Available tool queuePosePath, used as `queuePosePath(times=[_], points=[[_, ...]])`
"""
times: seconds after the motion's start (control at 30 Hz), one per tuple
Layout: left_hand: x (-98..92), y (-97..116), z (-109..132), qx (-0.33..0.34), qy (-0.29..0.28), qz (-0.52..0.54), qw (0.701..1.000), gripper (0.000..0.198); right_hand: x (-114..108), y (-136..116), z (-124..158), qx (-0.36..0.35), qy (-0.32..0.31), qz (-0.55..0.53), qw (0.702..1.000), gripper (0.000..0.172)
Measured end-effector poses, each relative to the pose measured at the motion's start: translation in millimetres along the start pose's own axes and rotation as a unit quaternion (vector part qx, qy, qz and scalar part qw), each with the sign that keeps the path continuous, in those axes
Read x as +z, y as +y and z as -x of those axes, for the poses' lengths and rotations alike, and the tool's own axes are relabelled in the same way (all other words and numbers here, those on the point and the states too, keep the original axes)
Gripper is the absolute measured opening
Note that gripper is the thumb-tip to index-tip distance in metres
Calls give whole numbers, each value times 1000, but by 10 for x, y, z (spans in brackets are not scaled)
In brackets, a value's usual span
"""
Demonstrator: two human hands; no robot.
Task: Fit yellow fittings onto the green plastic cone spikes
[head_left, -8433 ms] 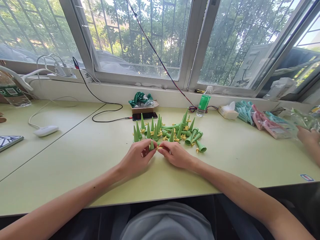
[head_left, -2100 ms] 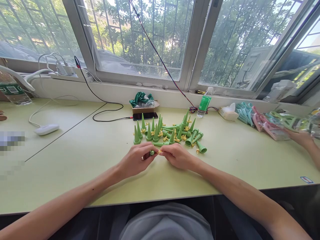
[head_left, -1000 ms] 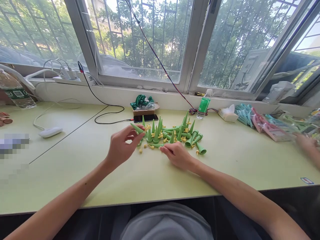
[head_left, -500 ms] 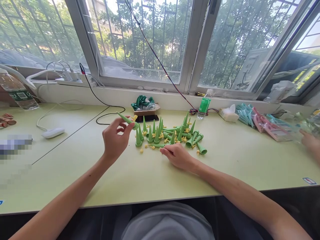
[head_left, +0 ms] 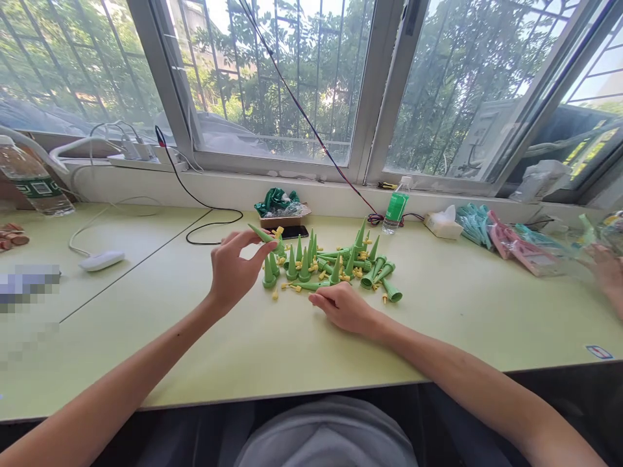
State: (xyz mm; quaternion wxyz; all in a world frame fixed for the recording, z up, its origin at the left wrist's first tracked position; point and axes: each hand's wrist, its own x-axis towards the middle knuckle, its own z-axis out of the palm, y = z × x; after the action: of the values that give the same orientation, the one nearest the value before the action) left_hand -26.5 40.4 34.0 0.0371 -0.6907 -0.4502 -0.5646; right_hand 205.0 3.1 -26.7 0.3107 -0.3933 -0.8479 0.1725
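My left hand (head_left: 238, 263) pinches a green plastic watering spike (head_left: 263, 235) by its wide end, tilted with the tip to the upper left and a small yellow valve (head_left: 278, 231) at its side. It is raised over the left part of a pile of green spikes (head_left: 305, 269); some stand tip up, others lie on their sides. Small yellow valves (head_left: 298, 289) are scattered among them. My right hand (head_left: 348, 308) rests on the table at the pile's near edge, fingers curled closed. Whatever is between those fingertips, if anything, is hidden.
Behind the pile are a dark phone (head_left: 292, 232) and a small box (head_left: 282, 211) with green wrapping. A water bottle (head_left: 396, 206), a tissue pack (head_left: 444, 222) and bagged pink and teal items (head_left: 516, 243) stand rightward. Another person's hand (head_left: 606, 272) is at far right; a white mouse (head_left: 102, 260) lies left.
My left hand has moved right with the watering spike, closer over the pile. My right hand has hardly moved. The other person's hand at far right has shifted slightly.
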Motion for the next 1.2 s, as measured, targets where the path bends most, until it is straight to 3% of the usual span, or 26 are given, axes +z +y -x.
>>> queuePosePath(times=[0.23, 0.3, 0.43, 0.7, 0.93, 1.03, 1.13, 1.2], points=[[164, 89, -284, 32, -60, -52, 996, 16, -18, -49, -2, 1, -9, 2, 1000, 46], [236, 106, -318, 27, -114, -53, 992, 16, -21, -48, -1, -1, -11, 10, 1000, 46], [329, 98, -288, 2, -190, -57, 980, 17, -25, -46, 1, -8, -14, 22, 1000, 46], [353, 30, -208, -2, -223, -76, 972, 20, -26, -43, 12, -13, -14, 34, 999, 46], [318, 5, -186, 23, -214, -86, 973, 20, -23, -38, 11, -14, -17, 25, 999, 43], [239, 61, -164, 51, -128, -97, 986, 25, -24, -34, 15, -13, -20, 30, 999, 42], [165, 164, -95, 114, -23, -103, 988, 14, -26, -46, 28, -18, -24, 37, 999, 39], [158, 220, -4, 173, -65, -84, 979, 10, -20, -61, 39, -32, -27, 48, 998, 37]])
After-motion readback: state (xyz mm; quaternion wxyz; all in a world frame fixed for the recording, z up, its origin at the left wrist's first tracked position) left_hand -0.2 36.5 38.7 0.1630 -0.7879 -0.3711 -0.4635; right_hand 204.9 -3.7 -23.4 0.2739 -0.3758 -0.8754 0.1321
